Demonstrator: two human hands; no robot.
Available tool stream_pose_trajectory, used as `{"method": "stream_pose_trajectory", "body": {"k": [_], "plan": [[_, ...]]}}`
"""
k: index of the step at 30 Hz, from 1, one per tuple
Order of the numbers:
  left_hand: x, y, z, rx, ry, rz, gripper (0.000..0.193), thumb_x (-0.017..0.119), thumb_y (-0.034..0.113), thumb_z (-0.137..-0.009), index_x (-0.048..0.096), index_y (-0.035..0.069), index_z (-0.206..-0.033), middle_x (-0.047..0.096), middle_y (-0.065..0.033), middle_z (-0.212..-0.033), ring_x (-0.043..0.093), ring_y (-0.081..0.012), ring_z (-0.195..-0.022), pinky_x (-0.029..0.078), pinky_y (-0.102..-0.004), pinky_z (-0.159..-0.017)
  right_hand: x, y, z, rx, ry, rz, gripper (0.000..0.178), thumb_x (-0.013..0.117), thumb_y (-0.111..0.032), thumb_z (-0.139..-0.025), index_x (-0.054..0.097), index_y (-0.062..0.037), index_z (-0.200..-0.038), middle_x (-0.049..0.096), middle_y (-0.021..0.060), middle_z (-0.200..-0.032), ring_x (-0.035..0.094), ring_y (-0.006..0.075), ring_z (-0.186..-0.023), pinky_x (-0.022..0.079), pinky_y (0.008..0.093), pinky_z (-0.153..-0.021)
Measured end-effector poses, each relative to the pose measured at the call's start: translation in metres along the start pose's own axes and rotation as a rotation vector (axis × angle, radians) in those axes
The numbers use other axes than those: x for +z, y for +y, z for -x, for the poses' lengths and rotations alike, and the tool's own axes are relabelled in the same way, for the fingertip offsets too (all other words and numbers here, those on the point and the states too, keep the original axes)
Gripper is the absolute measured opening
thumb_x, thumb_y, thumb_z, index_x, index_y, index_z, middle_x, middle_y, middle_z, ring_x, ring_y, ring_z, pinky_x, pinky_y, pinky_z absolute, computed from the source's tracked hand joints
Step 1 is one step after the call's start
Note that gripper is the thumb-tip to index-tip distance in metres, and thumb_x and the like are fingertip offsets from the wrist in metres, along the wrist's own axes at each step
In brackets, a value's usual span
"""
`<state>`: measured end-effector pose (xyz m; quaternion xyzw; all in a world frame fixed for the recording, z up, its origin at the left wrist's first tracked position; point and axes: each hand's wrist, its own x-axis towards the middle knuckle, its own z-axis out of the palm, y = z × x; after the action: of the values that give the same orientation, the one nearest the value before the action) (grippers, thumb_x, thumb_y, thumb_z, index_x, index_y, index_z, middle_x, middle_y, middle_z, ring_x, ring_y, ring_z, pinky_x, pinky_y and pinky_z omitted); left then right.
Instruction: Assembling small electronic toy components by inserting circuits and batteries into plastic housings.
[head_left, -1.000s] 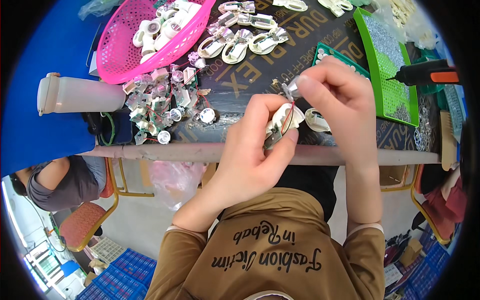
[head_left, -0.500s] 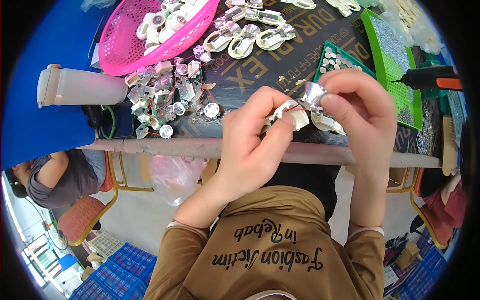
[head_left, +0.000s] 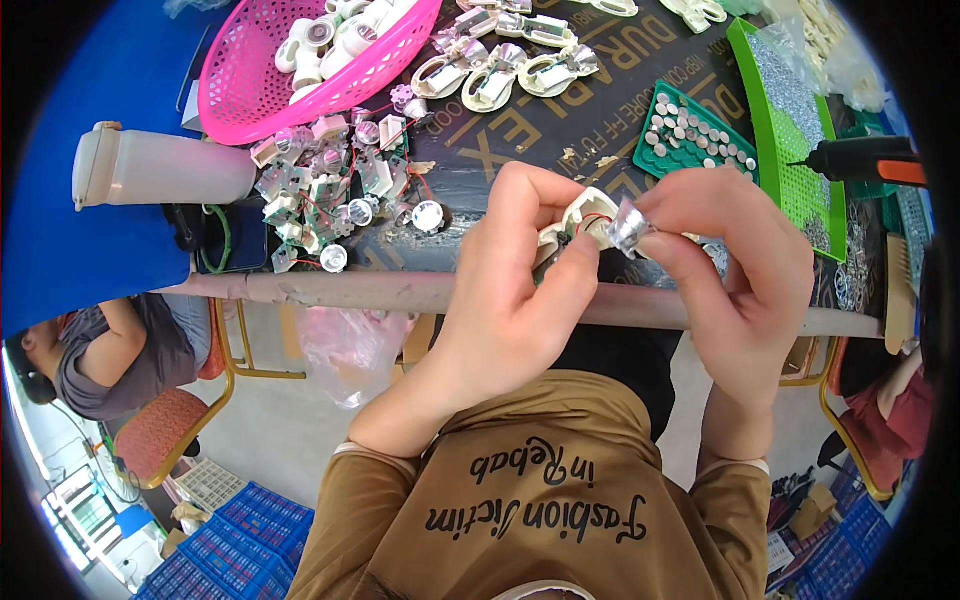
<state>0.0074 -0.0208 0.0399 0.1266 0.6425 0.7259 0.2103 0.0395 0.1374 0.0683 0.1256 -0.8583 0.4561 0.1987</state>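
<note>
My left hand [head_left: 525,300] is closed round a white plastic housing [head_left: 590,207], with thin red wires showing inside its opening. Between the thumb and fingers of my right hand [head_left: 740,260] is a small silver reflector cup [head_left: 628,228], tilted close beside the housing. Partly hidden behind my right hand, another piece [head_left: 715,253] lies near the table edge. Beyond that hand, a green tray [head_left: 690,118] holds several small round metal discs. To the left of my hands lies a heap of small circuit assemblies [head_left: 325,190] with reflectors, lenses and red wires.
A pink basket [head_left: 225,95] of white parts stands at the far left, beside a pale tumbler [head_left: 165,170]. Several part-filled housings [head_left: 490,80] lie at the back. On the right are a green tray [head_left: 790,150] of tiny metal pieces and a black-and-orange pointed tool [head_left: 865,162].
The reflector cup has come down and tilted toward the housing, which has turned so its opening shows more. My right hand has shifted slightly right and down, uncovering more of the disc tray.
</note>
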Motion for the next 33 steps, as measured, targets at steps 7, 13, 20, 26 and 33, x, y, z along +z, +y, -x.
{"method": "stream_pose_trajectory", "body": {"k": [7, 13, 20, 26, 33], "plan": [[0.002, 0.000, 0.005, 0.081, -0.012, -0.013, 0.023, 0.050, 0.001, -0.079, 0.040, -0.002, -0.100, 0.054, -0.0099, -0.086, 0.052, -0.0115, -0.076, 0.042, -0.0258, -0.066, 0.003, 0.001, 0.000, -0.060, 0.016, 0.054, 0.013, 0.061, 0.008, -0.065, 0.056, 0.0023, -0.075, 0.059, 0.0100, -0.075, 0.056, 0.0204, -0.069, 0.043, 0.0273, -0.062], [0.002, 0.005, 0.008, 0.041, -0.020, 0.005, 0.028, 0.050, 0.000, -0.078, 0.038, -0.003, -0.104, 0.053, -0.0108, -0.090, 0.053, -0.0146, -0.081, 0.042, -0.0276, -0.071, 0.000, -0.001, -0.002, -0.104, 0.012, 0.093, 0.013, 0.062, 0.007, -0.064, 0.057, 0.0018, -0.075, 0.059, 0.0106, -0.074, 0.056, 0.0212, -0.068, 0.043, 0.0275, -0.061], [0.003, 0.005, 0.010, 0.094, -0.001, -0.061, 0.029, 0.051, 0.000, -0.079, 0.038, -0.002, -0.105, 0.054, -0.0113, -0.089, 0.054, -0.0169, -0.079, 0.043, -0.0286, -0.071, 0.004, -0.001, -0.002, -0.141, 0.011, 0.112, 0.013, 0.062, 0.006, -0.063, 0.057, 0.0019, -0.075, 0.060, 0.0111, -0.075, 0.056, 0.0217, -0.068, 0.043, 0.0277, -0.060], [0.003, 0.005, 0.011, 0.085, -0.007, -0.072, 0.031, 0.051, 0.002, -0.079, 0.038, -0.002, -0.107, 0.054, -0.0106, -0.088, 0.054, -0.0166, -0.077, 0.043, -0.0287, -0.069, 0.006, -0.002, -0.002, -0.157, 0.029, 0.185, 0.014, 0.062, 0.007, -0.063, 0.057, 0.0017, -0.075, 0.059, 0.0104, -0.076, 0.056, 0.0217, -0.068, 0.043, 0.0280, -0.060], [-0.002, -0.008, 0.009, 0.289, -0.014, -0.199, 0.033, 0.053, 0.003, -0.078, 0.038, -0.002, -0.108, 0.054, -0.0090, -0.088, 0.053, -0.0145, -0.078, 0.043, -0.0277, -0.068, 0.008, -0.004, 0.000, -0.134, 0.021, 0.265, 0.016, 0.061, 0.010, -0.062, 0.058, 0.0011, -0.076, 0.058, 0.0095, -0.074, 0.056, 0.0212, -0.068, 0.044, 0.0269, -0.061]]}}
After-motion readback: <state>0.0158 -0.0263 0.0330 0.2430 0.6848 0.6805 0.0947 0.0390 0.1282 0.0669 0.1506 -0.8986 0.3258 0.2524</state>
